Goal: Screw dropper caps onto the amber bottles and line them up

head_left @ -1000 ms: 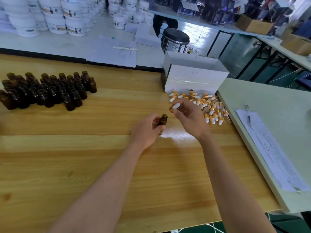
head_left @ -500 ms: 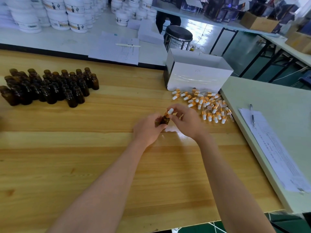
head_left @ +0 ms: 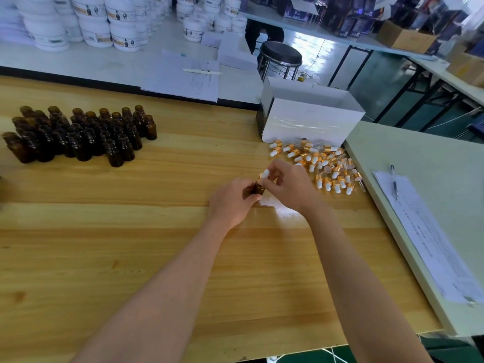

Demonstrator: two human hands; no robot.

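Observation:
My left hand point(head_left: 233, 203) grips a small amber bottle point(head_left: 258, 189) just above the wooden table point(head_left: 131, 258). A dropper cap point(head_left: 264, 176) with a gold collar and white bulb sits on the bottle's neck, pinched by the fingers of my right hand point(head_left: 290, 187). Several uncapped amber bottles point(head_left: 78, 134) stand in a cluster at the far left. To the right of my hands lies a loose pile of dropper caps point(head_left: 322, 163). Most of the held bottle is hidden by my fingers.
A white open box point(head_left: 309, 119) stands behind the cap pile. On the pale side table point(head_left: 432, 163) at the right lie a paper sheet point(head_left: 429, 237) and a pen point(head_left: 394, 182). Beyond the wooden table are papers point(head_left: 183, 77), white tubs point(head_left: 104, 24) and a stool point(head_left: 280, 55).
One second ago my right hand held the cap apart from the bottle. It has since brought the cap down onto the bottle's neck and now pinches it there.

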